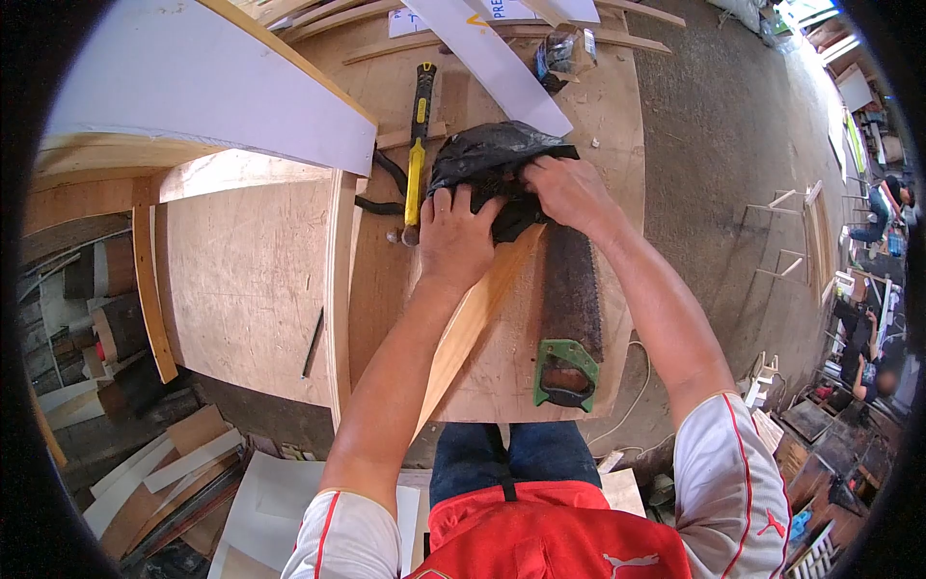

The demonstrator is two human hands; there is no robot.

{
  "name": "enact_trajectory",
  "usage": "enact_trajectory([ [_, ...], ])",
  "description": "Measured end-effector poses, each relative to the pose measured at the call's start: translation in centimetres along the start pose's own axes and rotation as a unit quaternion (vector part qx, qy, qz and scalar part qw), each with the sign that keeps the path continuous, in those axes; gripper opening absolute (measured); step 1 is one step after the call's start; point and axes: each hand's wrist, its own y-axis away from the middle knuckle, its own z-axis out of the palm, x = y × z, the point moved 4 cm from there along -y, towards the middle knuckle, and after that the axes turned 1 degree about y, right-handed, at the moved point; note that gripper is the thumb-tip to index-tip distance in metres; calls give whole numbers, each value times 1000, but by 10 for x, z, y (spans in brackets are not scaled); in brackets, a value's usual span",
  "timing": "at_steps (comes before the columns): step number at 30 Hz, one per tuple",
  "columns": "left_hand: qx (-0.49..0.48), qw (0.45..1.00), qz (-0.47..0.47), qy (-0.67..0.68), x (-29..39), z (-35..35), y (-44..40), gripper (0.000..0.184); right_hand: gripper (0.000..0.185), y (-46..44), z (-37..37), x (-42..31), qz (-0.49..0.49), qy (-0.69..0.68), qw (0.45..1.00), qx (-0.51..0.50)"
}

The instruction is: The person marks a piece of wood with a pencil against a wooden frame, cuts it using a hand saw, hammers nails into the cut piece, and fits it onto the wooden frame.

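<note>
A black plastic bag [497,147] lies crumpled on the plywood worktop [482,362], its opening facing me. My left hand [456,232] rests on the bag's near left edge, fingers bent over it. At the bag's right side, my right hand [569,193] has its fingers closed at the bag's opening; the fingertips are partly hidden, and the contents are too dark to make out. A yellow and black hammer [417,159] lies just left of the bag. Below my right hand is a handsaw [571,299] with a green handle, beside a long wooden strip [492,299].
A white-faced wooden frame [222,87] stands at the left. A white board [487,58] and a clear plastic container [567,56] lie beyond the bag. Wood offcuts [183,463] are piled on the floor at lower left. People [878,212] are far right.
</note>
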Motion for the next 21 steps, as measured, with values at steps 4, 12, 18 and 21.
enact_trajectory([
  [4,14,1000,3,21,-2,0,1,39,17,2,0,8,62,-85,994,33],
  [12,56,988,-75,121,-12,2,-6,24,19,-5,18,22,124,-407,905,-22],
  [18,54,964,-129,227,-25,5,-13,20,14,-3,6,15,234,-578,777,-88],
  [21,46,952,-151,261,-26,3,-14,21,12,-3,11,18,254,-606,748,-97],
])
